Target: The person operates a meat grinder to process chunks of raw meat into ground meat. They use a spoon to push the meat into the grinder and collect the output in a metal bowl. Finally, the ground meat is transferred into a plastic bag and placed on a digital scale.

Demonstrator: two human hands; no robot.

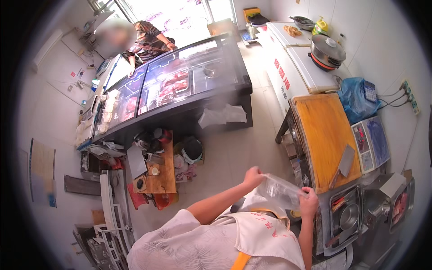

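Note:
A clear plastic bag [280, 191] is stretched out in front of my apron, between both hands. My left hand [254, 177] is closed on one end of it. At the other end, my right hand [308, 202] has its fingers pinched round the bag's edge. The bag looks thin and see-through, and I make out nothing inside it. Just beyond my right hand stands a wooden chopping block [326, 139] with a cleaver [344, 164] lying on its near right part.
A glass display case [180, 85] with meat runs along the far left; another person [150, 40] leans over its far side. A scale [371, 141] sits right of the block, a sink-like metal tray [346, 216] nearer. A small wooden table [164, 177] stands to my left.

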